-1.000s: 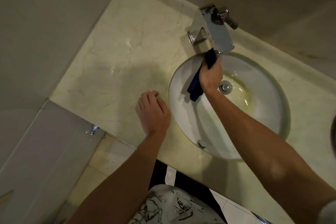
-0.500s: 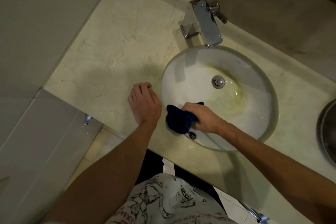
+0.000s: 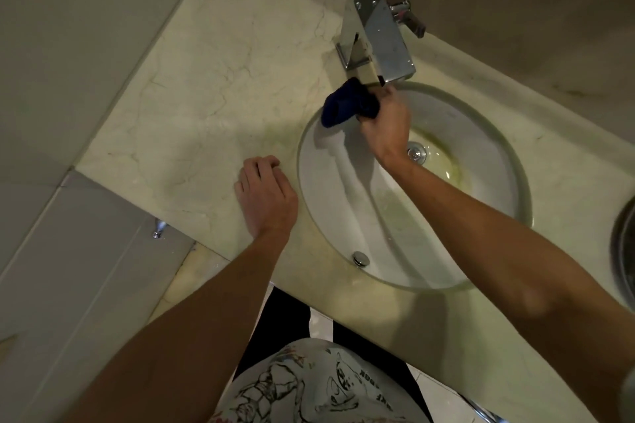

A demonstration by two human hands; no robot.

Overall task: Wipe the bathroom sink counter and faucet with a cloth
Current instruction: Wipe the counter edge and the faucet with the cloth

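While the right hand (image 3: 386,127) grips the cloth (image 3: 347,105) below the faucet (image 3: 379,39), the left hand (image 3: 266,196) rests on the bench (image 3: 206,86), fingers loosely bent.

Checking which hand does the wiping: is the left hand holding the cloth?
No, the left hand rests on the counter, while the right hand grips the cloth.

The right hand (image 3: 385,129), gripping the bunched dark blue cloth (image 3: 348,106), is now sitting up at the far rim of the round white basin (image 3: 494,189), just under the spout of the square chrome faucet (image 3: 379,36), having swung back from the near rim beside the overflow hole, where it was half a second ago.
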